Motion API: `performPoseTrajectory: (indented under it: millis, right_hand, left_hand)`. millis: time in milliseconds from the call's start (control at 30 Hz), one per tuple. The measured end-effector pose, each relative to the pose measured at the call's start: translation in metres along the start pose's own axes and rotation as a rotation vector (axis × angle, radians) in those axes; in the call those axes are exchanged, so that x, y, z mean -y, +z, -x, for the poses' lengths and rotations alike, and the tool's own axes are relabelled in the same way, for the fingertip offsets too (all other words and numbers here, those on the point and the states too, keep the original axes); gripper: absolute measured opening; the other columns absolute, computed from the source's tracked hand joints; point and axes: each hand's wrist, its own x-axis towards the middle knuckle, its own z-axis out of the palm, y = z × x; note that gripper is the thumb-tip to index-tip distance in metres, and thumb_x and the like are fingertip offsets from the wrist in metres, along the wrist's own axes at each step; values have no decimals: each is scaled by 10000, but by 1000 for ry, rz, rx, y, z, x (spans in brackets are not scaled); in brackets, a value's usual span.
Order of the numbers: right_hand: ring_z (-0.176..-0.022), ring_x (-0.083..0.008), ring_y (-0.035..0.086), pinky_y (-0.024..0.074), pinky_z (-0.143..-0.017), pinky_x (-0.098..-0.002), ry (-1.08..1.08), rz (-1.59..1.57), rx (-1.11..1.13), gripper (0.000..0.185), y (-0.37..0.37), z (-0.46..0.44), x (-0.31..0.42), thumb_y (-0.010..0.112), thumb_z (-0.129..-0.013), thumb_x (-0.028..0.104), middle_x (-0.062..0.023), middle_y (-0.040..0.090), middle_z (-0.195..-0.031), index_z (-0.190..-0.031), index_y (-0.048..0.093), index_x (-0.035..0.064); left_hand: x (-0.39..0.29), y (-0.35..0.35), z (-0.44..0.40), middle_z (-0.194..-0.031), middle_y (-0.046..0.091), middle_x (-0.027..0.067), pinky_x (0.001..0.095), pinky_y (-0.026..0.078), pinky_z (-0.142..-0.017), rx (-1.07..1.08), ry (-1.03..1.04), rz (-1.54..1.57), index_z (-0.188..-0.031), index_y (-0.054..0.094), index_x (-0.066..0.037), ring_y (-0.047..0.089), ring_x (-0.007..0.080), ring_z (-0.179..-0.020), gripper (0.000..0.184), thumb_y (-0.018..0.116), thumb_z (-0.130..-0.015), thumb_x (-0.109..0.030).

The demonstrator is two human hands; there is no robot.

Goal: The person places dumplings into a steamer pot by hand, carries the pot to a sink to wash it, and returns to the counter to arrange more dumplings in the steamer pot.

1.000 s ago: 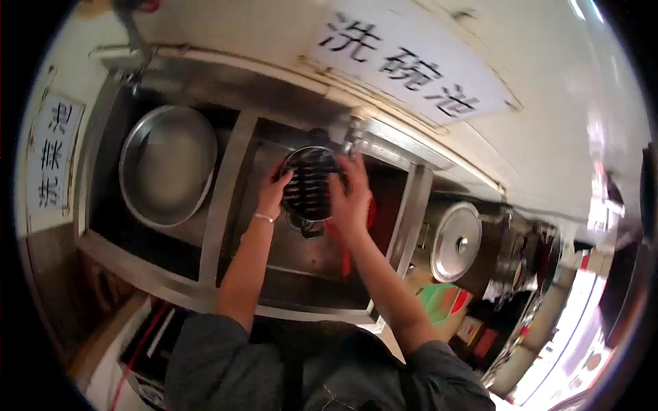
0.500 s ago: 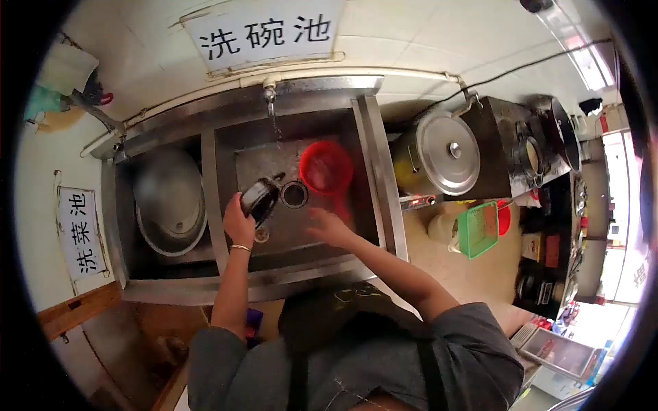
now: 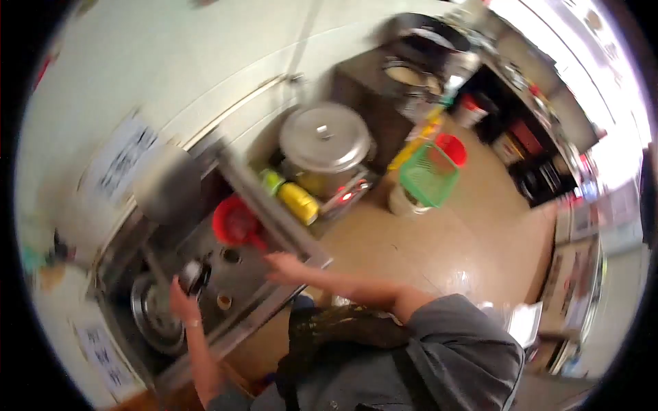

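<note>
My left hand is closed on a small black pan-like vessel over the right-hand sink basin. Motion blur hides the vessel's details. At the near right side of that basin, my right hand is by the handle of a red plastic ladle; blur leaves its grip unclear. The ladle's round bowl rests in the basin, near the dark drain. A large metal bowl lies in the left-hand basin.
Right of the sink stand a big lidded pot and a yellow bottle. A green basket sits on a white bucket on the floor, beside a red bucket. Farther back is a wok.
The view has swung to the right, bringing more floor into sight. My right hand has left the black vessel and come to the ladle's handle. My left hand keeps the vessel.
</note>
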Motion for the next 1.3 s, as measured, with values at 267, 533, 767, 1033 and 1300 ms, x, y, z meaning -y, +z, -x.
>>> performPoseTrajectory:
  millis: [267, 533, 767, 1033, 1300]
  right_hand:
    - [-1121, -363, 523, 402, -962, -458, 102, 29, -91, 596, -75, 61, -12, 662, -793, 323, -164, 576, -1164, -1303, 453, 96]
    - [-1106, -325, 541, 406, -909, -471, 10, -95, 56, 656, -83, 48, 1, 707, -779, 390, -132, 590, -1128, -1313, 428, 130]
    - [-1165, -346, 503, 390, -934, -514, 7, -167, -56, 717, -104, 47, -11, 700, -771, 434, -157, 534, -1230, -1350, 400, 137]
    - [-1157, -344, 513, 410, -961, -461, 94, -120, -275, 665, -186, 123, -100, 663, -804, 409, -174, 528, -1255, -1335, 428, 85]
    - [-1110, -311, 573, 453, -957, -396, 442, -275, -581, 577, -300, 355, -272, 669, -822, 353, -172, 570, -1234, -1288, 483, 67]
  left_hand:
    - [-10, -14, -3, -1214, 578, 155, 404, 435, -941, 15, 186, -151, -1293, 477, -50, 555, 335, -1110, 537, 596, -774, 23]
    - [-27, -3, -54, -1123, 592, 158, 446, 455, -844, -76, 146, -253, -1208, 512, -70, 564, 351, -1042, 476, 540, -747, 43]
    - [-43, -5, -75, -1099, 588, 164, 440, 457, -823, -149, 190, -308, -1222, 513, -58, 569, 364, -1002, 504, 565, -730, 40]
    - [-82, -13, -84, -1061, 615, 164, 424, 475, -795, 279, 323, -349, -1127, 580, -62, 590, 344, -972, 351, 535, -785, 3]
    - [-292, 36, -52, -1188, 599, 150, 421, 487, -835, -119, 69, -479, -1253, 553, -100, 607, 353, -995, 439, 546, -816, -63]
